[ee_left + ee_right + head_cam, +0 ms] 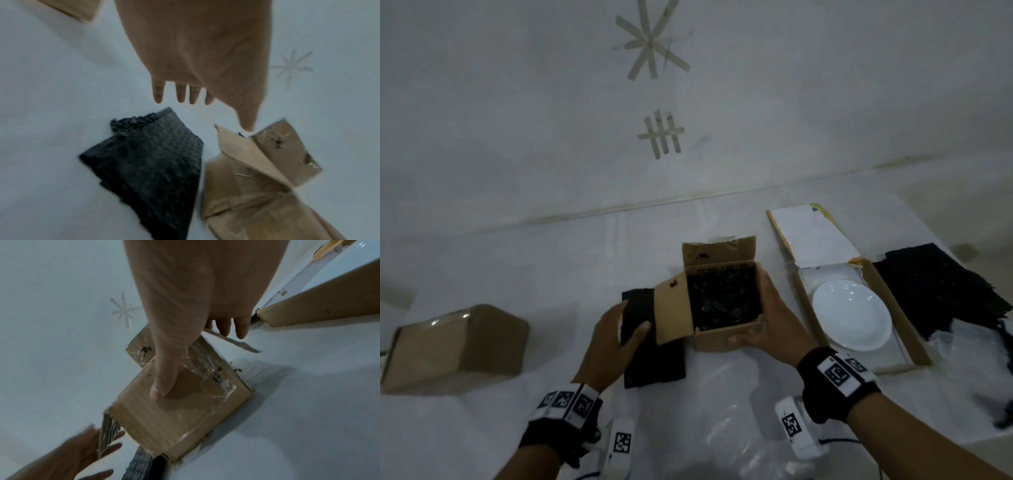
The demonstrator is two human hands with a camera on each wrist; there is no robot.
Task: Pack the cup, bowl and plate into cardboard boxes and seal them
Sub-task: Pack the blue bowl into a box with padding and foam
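Note:
A small open cardboard box (717,339) stands mid-table, and black bubble wrap (724,298) fills its inside and hides whatever lies under it. My right hand (767,325) grips its near right corner, with the thumb (162,386) on the front face and the fingers down the right side. My left hand (616,334) hovers with straight fingers (180,95) over a loose black bubble-wrap sheet (654,359) just left of the box, holding nothing. A white plate (851,315) lies in a flat open box (902,308) to the right. No cup or bowl shows.
A closed, taped cardboard box (455,349) sits at the far left. The flat box's lid (815,236) stands open toward the wall. More black bubble wrap (941,291) lies at the right edge. Clear plastic wrap (739,428) covers the near table.

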